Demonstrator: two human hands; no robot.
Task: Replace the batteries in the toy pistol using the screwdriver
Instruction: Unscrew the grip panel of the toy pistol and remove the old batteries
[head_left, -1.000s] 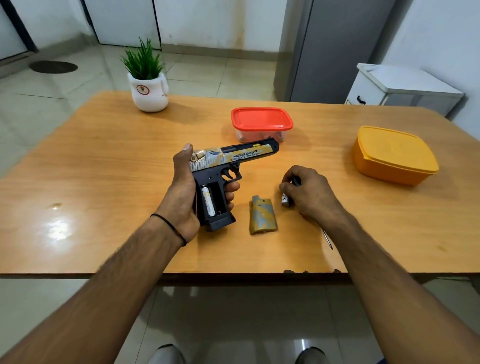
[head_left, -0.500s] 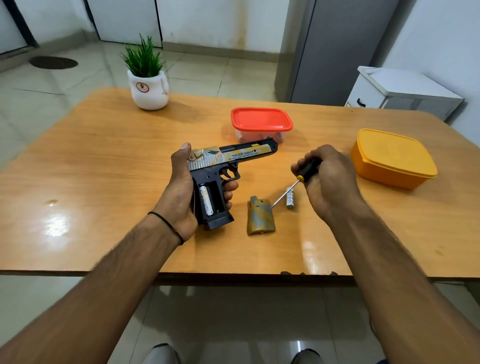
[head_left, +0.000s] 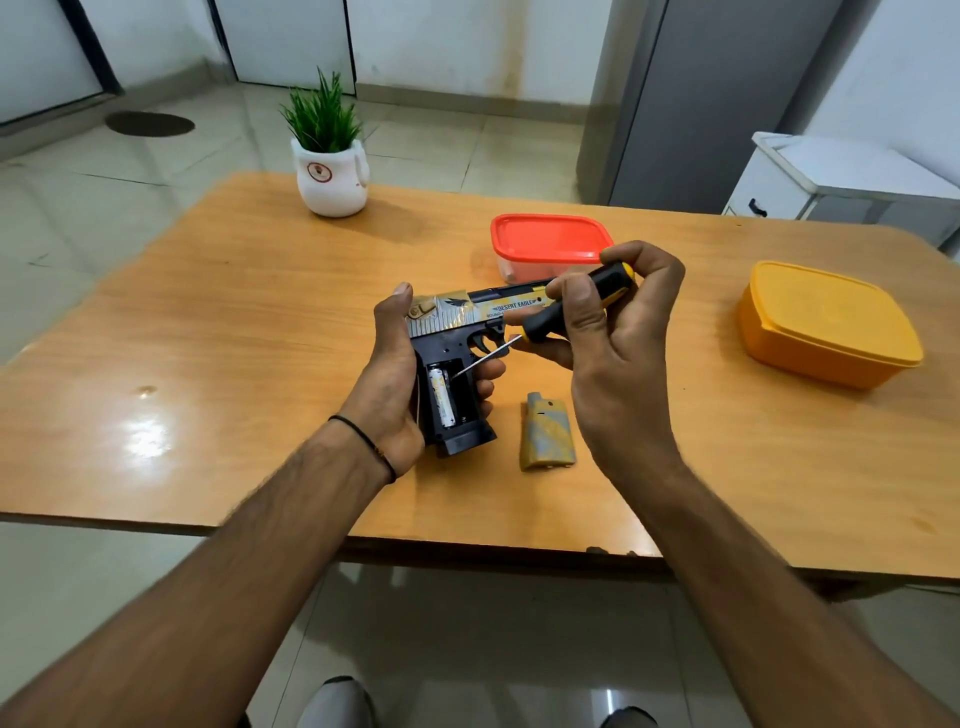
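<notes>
- left hand (head_left: 397, 374): fingers wrapped round toy pistol (head_left: 457, 358) grip, held above worktop (head_left: 208, 364)
- battery (head_left: 441, 397) sits in open grip bay
- right hand (head_left: 608, 332): fingers pinching screwdriver (head_left: 566, 306), tip at the bay
- cover (head_left: 546, 439) lies flat on worktop, beside pistol

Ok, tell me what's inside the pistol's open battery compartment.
One battery sits in the left slot of the toy pistol; the right slot looks empty. The screwdriver tip reaches in by the battery's top. The compartment's contacts are too dark to make out.

Black-and-gold toy pistol (head_left: 467, 332) upright, grip open, one battery (head_left: 441, 397) inside, screwdriver (head_left: 563, 306) tip at compartment
</notes>
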